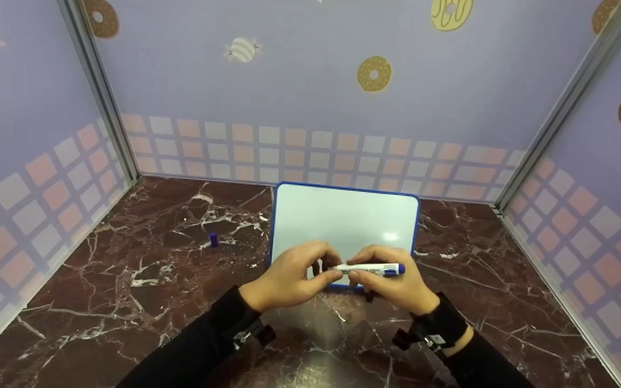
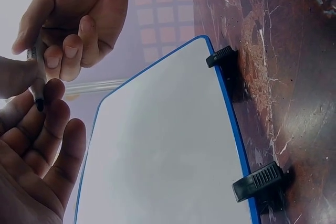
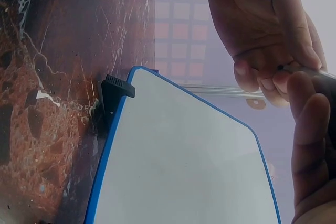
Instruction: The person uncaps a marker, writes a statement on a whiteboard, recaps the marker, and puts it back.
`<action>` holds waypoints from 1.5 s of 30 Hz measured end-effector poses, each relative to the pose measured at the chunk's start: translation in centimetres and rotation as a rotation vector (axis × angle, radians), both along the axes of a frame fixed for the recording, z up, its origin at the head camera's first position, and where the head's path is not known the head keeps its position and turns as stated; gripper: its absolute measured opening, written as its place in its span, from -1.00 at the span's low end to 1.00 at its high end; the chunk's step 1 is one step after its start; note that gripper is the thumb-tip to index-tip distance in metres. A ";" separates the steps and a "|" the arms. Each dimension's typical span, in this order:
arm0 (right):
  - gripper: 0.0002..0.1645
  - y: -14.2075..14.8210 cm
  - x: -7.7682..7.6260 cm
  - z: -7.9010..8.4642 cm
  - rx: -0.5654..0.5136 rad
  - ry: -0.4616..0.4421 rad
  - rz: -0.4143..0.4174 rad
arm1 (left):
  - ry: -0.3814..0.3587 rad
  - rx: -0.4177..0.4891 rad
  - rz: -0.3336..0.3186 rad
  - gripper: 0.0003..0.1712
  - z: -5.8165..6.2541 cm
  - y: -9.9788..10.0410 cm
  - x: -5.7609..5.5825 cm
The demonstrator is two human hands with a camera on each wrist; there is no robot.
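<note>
A white whiteboard marker (image 1: 372,269) with a blue end is held level in front of the whiteboard (image 1: 343,221). My right hand (image 1: 397,280) pinches its barrel between thumb and fingers. At the other end, the thumb and fingers of my left hand (image 1: 297,275) pinch the marker near its tip. The dark tip is bare in the left wrist view, close to the left fingers (image 2: 58,114). The whiteboard has a blue frame and leans upright behind both hands, which hide part of its lower edge.
On the marbled tabletop (image 1: 170,280), left of the board, stands a small purple-blue cap (image 1: 213,240). Black feet (image 2: 257,182) clip onto the board's bottom edge. Patterned panels (image 1: 299,97) enclose the table at the back and both sides.
</note>
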State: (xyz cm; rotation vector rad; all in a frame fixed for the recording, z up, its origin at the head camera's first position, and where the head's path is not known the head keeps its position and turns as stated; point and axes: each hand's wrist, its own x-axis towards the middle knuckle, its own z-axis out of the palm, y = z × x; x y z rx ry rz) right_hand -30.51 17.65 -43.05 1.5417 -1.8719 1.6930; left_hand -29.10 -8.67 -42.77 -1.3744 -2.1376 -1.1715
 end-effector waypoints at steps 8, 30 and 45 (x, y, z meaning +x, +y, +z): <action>-0.75 0.1 -0.1 0.0 -0.007 -0.007 -0.066 | -0.012 -0.007 0.029 -0.80 0.2 -0.6 -0.5; -0.84 1.1 -0.9 -0.4 0.030 -0.203 -0.255 | -0.109 0.302 0.610 -0.70 -0.2 -5.4 -4.8; -0.88 1.9 -2.2 -0.8 0.009 -0.351 -0.414 | -0.864 0.510 0.507 -0.18 -2.1 -4.3 -5.3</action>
